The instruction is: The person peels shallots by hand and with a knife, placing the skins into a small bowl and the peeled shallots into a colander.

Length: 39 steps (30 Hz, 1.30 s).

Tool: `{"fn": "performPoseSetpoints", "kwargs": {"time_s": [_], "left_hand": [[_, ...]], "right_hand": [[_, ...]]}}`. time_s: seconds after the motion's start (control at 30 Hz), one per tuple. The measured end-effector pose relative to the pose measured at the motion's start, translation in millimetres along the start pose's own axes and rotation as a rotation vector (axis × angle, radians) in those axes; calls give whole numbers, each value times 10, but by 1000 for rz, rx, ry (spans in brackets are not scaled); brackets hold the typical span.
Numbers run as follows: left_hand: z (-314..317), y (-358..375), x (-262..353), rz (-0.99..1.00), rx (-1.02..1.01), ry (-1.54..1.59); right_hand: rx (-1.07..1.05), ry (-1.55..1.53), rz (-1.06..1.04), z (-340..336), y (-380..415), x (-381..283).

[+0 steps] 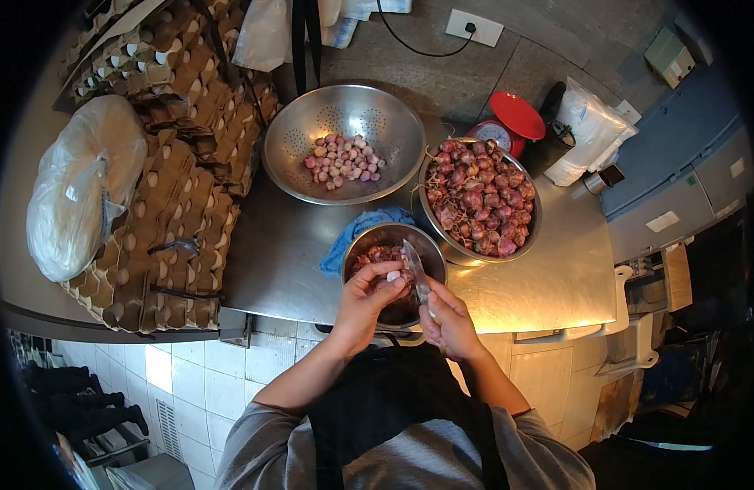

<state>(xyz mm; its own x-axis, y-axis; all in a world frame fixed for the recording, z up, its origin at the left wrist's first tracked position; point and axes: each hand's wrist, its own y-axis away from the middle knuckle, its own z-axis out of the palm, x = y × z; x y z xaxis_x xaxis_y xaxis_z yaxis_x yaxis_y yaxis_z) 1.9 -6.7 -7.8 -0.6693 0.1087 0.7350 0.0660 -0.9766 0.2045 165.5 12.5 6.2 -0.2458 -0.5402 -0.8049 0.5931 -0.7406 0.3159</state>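
Over a steel bowl [360,247] of reddish peelings, my left hand [369,302] pinches a small pale peeled onion [393,277] between its fingertips. My right hand [453,321] is closed round the handle of a knife [415,265], whose blade points up and away beside the onion. Behind the bowl on the left, a perforated steel colander [287,167] holds many peeled pinkish onions [344,161]. A deep bowl [537,224] to the right is heaped with unpeeled red onions [483,196].
Stacked egg trays [169,237] and a filled plastic bag [87,184] crowd the left. A blue cloth [348,241] lies by the peelings bowl. Behind the onions stand a red scale [517,116] and white bags [589,126]. The steel table's front edge runs close to my body.
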Motion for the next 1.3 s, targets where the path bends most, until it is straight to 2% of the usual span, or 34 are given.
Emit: {"fn": "performPoseSetpoints", "kwargs": {"time_s": [0.3, 0.4, 0.5, 0.7, 0.77, 0.9, 1.0, 1.1, 1.2, 1.3], "left_hand": [[-24, -3, 10, 7, -15, 64], [38, 15, 68, 6, -20, 82], [37, 8, 85, -16, -13, 98], [60, 4, 75, -66, 5, 147], [50, 7, 39, -50, -7, 168], [1, 11, -82, -39, -13, 205], [33, 31, -65, -37, -4, 181], [34, 43, -76, -23, -8, 176], [43, 45, -70, 5, -7, 156], [40, 42, -62, 18, -12, 135]], "right_hand": [[45, 21, -51, -109, -37, -17], [111, 268, -135, -118, -71, -42], [64, 396, -200, -27, -11, -67], [-9, 322, -155, -81, -7, 46], [48, 578, -275, -42, -26, 77], [89, 831, -517, 68, -78, 98], [90, 901, -440, 56, -34, 24], [71, 844, -418, -5, -46, 38], [79, 872, -546, 29, -52, 60], [118, 912, -482, 81, -22, 58]]}}
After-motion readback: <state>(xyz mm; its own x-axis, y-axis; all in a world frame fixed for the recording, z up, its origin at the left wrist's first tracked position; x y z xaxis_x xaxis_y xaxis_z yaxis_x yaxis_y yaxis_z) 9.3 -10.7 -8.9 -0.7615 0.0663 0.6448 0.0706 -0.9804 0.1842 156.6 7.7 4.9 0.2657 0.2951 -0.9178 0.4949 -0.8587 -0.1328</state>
